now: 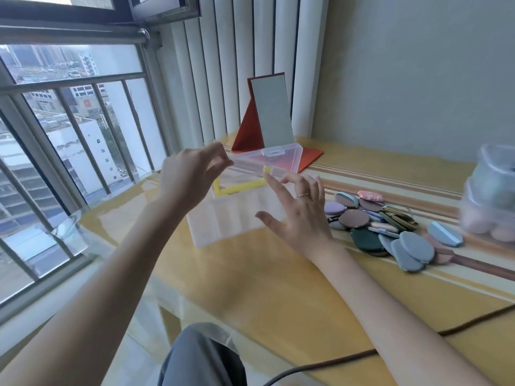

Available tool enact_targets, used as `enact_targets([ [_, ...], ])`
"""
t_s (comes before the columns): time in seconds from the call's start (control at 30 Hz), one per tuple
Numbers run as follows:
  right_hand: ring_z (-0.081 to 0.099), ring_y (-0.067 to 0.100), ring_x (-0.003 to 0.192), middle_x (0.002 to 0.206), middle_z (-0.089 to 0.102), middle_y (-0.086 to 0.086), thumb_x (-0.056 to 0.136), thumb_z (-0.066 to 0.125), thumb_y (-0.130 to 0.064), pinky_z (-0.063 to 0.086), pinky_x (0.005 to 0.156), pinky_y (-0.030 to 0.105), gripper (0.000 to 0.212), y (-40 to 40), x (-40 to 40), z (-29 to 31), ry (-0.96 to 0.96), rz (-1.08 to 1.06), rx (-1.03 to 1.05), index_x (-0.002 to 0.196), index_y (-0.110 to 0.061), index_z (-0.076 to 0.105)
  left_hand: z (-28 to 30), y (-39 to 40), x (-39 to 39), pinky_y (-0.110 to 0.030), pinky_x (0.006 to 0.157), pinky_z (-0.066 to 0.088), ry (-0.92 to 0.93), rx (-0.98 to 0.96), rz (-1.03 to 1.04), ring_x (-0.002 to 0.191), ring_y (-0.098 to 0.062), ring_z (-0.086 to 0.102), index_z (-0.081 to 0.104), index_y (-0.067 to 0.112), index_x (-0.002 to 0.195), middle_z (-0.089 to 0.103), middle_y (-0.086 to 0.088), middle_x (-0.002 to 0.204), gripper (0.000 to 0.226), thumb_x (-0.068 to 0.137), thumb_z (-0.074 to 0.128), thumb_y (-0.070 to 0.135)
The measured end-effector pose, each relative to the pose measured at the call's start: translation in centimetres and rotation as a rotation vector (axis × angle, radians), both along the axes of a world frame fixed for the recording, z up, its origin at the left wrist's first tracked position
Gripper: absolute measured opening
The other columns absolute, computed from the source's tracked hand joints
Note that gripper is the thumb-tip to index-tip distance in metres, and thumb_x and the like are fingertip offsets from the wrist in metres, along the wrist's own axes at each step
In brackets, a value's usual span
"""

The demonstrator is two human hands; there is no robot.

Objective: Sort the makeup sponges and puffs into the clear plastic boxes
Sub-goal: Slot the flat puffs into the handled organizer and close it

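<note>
A clear plastic box (231, 221) lies on the yellow table, its lid (278, 157) raised behind it and a yellow frame-shaped piece (239, 188) inside. My left hand (189, 176) hovers over the box's left side with fingertips pinched at the lid's edge. My right hand (298, 213) rests its spread, straight fingers against the box's right end. A pile of flat makeup puffs (390, 229) in grey-blue, brown, green and lilac lies right of the box.
A red folding mirror (270, 118) stands behind the box. Clear containers (490, 196) with pink sponges stand blurred at the far right. A dark cable (362, 355) crosses the near table edge. A window with railings is to the left.
</note>
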State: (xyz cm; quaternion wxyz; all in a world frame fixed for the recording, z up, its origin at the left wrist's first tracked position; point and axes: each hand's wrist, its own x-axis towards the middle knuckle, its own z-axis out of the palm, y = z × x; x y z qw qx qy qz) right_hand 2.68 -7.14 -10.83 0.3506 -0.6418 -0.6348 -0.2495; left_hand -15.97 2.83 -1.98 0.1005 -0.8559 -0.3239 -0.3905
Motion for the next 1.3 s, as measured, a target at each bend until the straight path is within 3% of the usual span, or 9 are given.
enact_targets([
  [0.13,0.037,0.024,0.097,0.104,0.044,0.006,0.084,0.046,-0.066,0.047,0.086,0.047,0.055,-0.2,1.1,-0.9,0.097,0.111,0.033,0.089,-0.014,0.065,2.3,1.6,-0.9,-0.03,0.062,0.042,-0.125,-0.215,0.081,0.077,-0.026,0.066,0.066,0.022,0.091,0.072,-0.002,0.079,0.023,0.09,0.058,0.043],
  [0.23,0.043,0.027,0.097,0.099,0.055,0.005,0.081,0.047,-0.066,0.045,0.082,0.042,0.053,-0.3,1.3,-1.2,0.119,0.109,-0.093,0.083,-0.015,0.061,1.9,2.9,-1.5,-0.029,0.063,0.044,-0.213,-0.406,0.091,0.071,-0.017,0.064,0.065,0.022,0.091,0.07,0.0,0.077,0.02,0.09,0.059,0.041],
  [0.33,0.044,0.026,0.099,0.101,0.058,0.004,0.081,0.041,-0.072,0.043,0.086,0.042,0.061,-0.2,1.4,-1.3,0.134,0.12,-0.143,0.085,-0.016,0.063,0.3,3.8,-1.7,-0.036,0.078,0.049,-0.19,-0.42,0.179,0.099,-0.027,0.063,0.068,0.022,0.102,0.071,-0.007,0.103,0.018,0.092,0.056,0.032],
  [0.5,0.048,0.028,0.099,0.096,0.062,0.003,0.081,0.031,-0.076,0.042,0.082,0.039,0.073,-0.4,1.3,-1.0,0.178,0.138,-0.166,0.088,-0.012,0.065,-2.2,3.3,-1.8,-0.047,0.112,0.024,0.315,-0.778,0.312,0.142,-0.034,0.024,0.024,0.008,0.148,0.026,-0.02,0.154,0.068,0.095,0.045,0.047],
  [0.6,0.054,0.028,0.098,0.093,0.066,0.004,0.081,0.042,-0.068,0.046,0.084,0.041,0.064,-0.5,1.1,-0.9,0.169,0.146,-0.162,0.09,-0.009,0.066,-3.2,2.5,-1.4,-0.052,0.117,0.001,0.427,-1.052,0.348,0.147,-0.033,-0.005,0.0,0.008,0.152,-0.002,-0.021,0.158,0.073,0.099,0.023,0.053],
  [0.83,0.043,0.018,0.135,0.13,0.062,0.004,0.088,0.039,-0.059,0.03,0.114,0.048,0.056,-1.0,1.4,-0.3,0.195,0.181,-0.27,0.113,-0.017,0.067,-2.6,-1.2,1.5,-0.072,0.103,-0.012,0.515,-0.635,0.281,0.144,-0.036,-0.016,0.023,0.028,0.149,-0.006,-0.009,0.16,0.063,0.096,0.015,0.06],
  [1.03,0.063,0.03,0.086,0.084,0.07,0.006,0.097,0.037,-0.032,0.047,0.078,0.038,0.033,-2.4,4.1,2.4,0.253,-0.034,-0.076,0.105,-0.019,0.065,-4.1,-4.0,5.1,-0.068,0.107,-0.013,0.605,-0.625,0.109,0.147,-0.024,-0.011,0.002,0.037,0.151,-0.008,-0.001,0.16,0.078,0.086,0.023,0.075],
  [1.17,0.053,0.026,0.116,0.117,0.064,-0.001,0.093,0.051,-0.033,0.039,0.093,0.038,0.032,-2.9,7.7,4.1,0.252,-0.374,-0.656,0.123,-0.032,0.059,-4.4,-3.8,5.1,-0.066,0.11,-0.006,0.547,-0.614,0.111,0.148,-0.025,-0.004,0.005,0.037,0.15,-0.005,0.0,0.161,0.075,0.089,0.032,0.069],
  [1.3,0.061,0.024,0.098,0.097,0.067,-0.002,0.088,0.058,-0.032,0.05,0.082,0.035,0.018,-3.2,8.2,2.9,0.417,-0.258,-0.831,0.099,-0.02,0.066,-4.4,-4.0,5.2,-0.062,0.112,0.0,0.486,-0.608,0.102,0.148,-0.025,0.001,0.011,0.038,0.15,0.001,0.001,0.161,0.073,0.088,0.038,0.066],
])
